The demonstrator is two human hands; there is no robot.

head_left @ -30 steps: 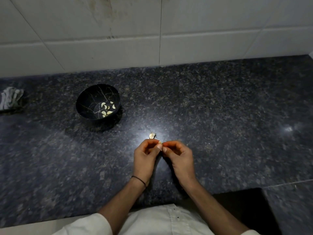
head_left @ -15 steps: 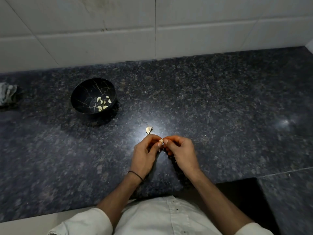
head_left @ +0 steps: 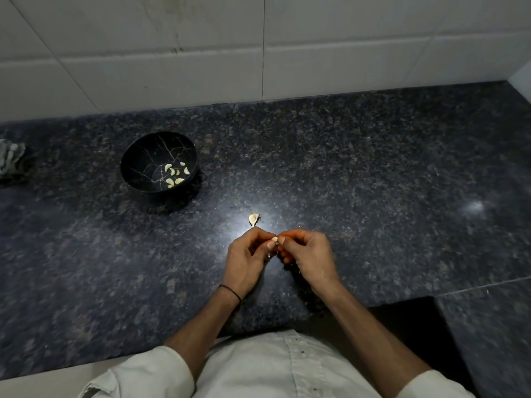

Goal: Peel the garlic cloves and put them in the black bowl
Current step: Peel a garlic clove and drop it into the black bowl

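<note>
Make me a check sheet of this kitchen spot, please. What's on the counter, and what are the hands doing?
Surface: dark speckled counter, with shiny glare spots.
Job's things: bowl holding several peeled cloves; one clove between the hands; a garlic piece on the counter just beyond them, peeled or not unclear.
Clutter: crumpled cloth at the far left edge.
Grippers: left hand and right hand both pinch the clove.
Cables: nothing seen.
Surroundings: white tiled wall behind the counter.
</note>
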